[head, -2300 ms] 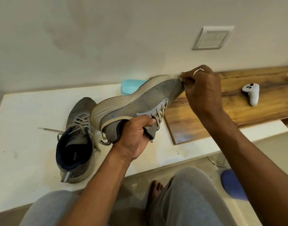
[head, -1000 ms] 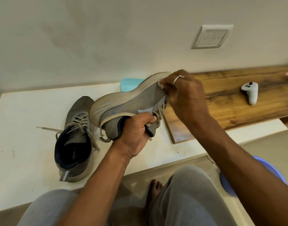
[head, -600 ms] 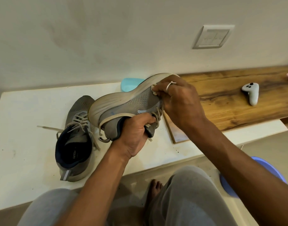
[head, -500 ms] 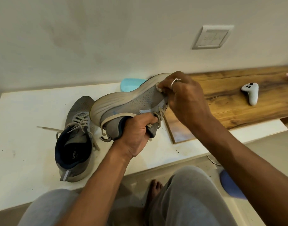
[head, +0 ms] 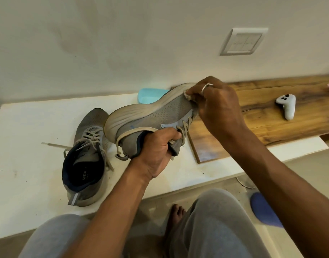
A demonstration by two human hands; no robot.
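I get one wide head view, facing forward and down, close above the left hand (head: 156, 151), right hand (head: 218, 107) and table (head: 29, 164).

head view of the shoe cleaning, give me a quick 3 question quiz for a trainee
1. True or false: the left hand grips the raised grey shoe at its opening, with the sole turned up and away from the person.
2. What does the right hand pinch against the edge of the sole near the toe?
A. a whitish wad
B. a long-handled brush
C. a shoelace
3. Fill the gap: the second shoe stands on the white table, to the ___ of the held one.

Key: 1 true; 2 A; 3 left
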